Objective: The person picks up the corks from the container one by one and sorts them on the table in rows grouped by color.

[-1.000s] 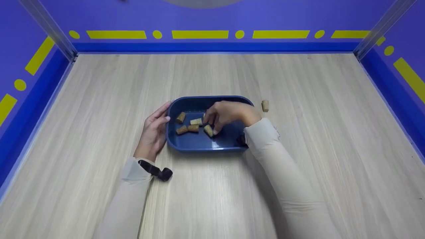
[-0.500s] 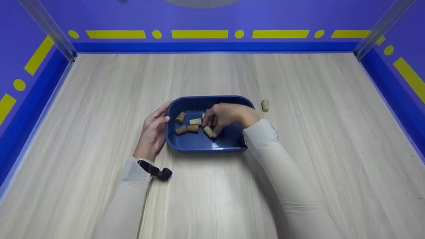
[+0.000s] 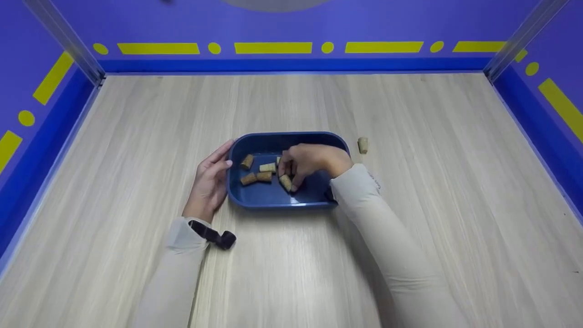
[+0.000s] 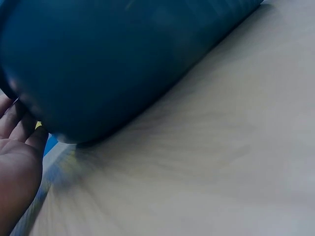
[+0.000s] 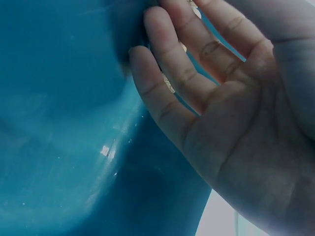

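Note:
My left hand (image 3: 209, 184) holds the left end of a dark blue rectangular tub (image 3: 273, 205), thumb at the rim. In the left wrist view, its fingers lie against the outer wall of the tub (image 4: 108, 73). Inside the tub, my right hand (image 3: 312, 159) pinches a tapered cork (image 3: 285, 183) between thumb and fingers. Several other corks lie left of it: a brown cork (image 3: 247, 161), a pale cork (image 3: 268, 168) and two more brown ones. Another pale cork is partly hidden behind the right fingers. In the right wrist view, the hand (image 5: 236, 113) mostly hides the corks.
One pale cork (image 3: 363, 145) stands on the wood-grain table (image 3: 282, 273), just right of the tub. Blue-purple panels (image 3: 291, 27) with yellow marks enclose the back and sides. A black strap with a small camera (image 3: 223, 239) sits on the left wrist.
My right hand has shifted slightly left and down inside the tub, the pinched cork moving slightly downward with it. The left hand and the other corks stay nearly where they were.

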### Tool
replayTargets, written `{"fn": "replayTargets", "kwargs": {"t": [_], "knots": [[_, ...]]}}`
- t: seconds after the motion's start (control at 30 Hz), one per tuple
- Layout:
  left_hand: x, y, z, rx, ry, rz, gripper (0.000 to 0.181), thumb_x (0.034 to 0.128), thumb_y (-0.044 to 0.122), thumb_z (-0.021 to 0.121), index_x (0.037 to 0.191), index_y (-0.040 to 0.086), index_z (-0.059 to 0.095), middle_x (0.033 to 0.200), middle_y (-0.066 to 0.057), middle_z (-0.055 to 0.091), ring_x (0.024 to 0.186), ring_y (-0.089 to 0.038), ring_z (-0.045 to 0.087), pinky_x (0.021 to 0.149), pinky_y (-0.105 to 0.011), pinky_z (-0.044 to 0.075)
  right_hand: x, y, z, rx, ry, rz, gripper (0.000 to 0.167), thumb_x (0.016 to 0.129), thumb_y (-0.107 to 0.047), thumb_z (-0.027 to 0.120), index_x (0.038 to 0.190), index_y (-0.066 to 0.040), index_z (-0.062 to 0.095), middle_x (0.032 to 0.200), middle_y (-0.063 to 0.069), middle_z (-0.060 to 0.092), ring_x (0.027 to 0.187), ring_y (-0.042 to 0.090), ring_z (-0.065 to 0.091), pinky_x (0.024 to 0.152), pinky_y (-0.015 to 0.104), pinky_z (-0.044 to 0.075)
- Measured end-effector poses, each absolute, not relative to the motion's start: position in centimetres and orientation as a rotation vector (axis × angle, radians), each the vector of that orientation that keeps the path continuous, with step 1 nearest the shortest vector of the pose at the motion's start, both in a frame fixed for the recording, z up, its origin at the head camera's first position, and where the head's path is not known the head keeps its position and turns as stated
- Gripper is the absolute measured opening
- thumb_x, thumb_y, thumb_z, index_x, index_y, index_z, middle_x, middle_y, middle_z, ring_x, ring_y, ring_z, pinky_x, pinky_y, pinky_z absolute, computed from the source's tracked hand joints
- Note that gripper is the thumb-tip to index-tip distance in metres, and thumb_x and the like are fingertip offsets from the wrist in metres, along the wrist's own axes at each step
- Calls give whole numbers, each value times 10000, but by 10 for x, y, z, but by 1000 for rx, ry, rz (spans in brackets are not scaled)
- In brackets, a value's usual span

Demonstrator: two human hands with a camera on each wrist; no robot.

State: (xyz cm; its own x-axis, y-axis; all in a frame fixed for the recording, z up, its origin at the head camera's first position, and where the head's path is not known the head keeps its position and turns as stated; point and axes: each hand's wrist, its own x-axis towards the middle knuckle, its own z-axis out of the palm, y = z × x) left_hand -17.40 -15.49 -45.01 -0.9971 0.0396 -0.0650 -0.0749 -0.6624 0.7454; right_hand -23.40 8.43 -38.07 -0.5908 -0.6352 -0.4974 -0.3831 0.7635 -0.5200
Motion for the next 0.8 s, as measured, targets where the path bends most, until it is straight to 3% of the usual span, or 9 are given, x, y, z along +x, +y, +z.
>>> {"fn": "replayTargets", "kwargs": {"t": [0.33, 0.8], "knots": [[-173, -155, -449, -88, 1294, 2794, 537, 849, -138, 462, 1378, -46, 474, 1234, -38, 641, 1152, -133, 601, 871, -211, 519, -234, 84, -381, -781, 2277, -466, 296, 746, -166, 816, 1012, -195, 688, 1011, -6, 650, 895, 142, 593, 763, 265, 497], [-174, -155, -451, -69, 1297, 2796, 502, 852, -136, 464, 1334, -17, 541, 1237, -39, 638, 1152, -134, 598, 870, -215, 516, -235, 88, -378, -803, 2263, -510, 279, 782, -200, 786, 1043, -181, 690, 1012, -5, 664, 871, 127, 605, 746, 252, 491]]}}
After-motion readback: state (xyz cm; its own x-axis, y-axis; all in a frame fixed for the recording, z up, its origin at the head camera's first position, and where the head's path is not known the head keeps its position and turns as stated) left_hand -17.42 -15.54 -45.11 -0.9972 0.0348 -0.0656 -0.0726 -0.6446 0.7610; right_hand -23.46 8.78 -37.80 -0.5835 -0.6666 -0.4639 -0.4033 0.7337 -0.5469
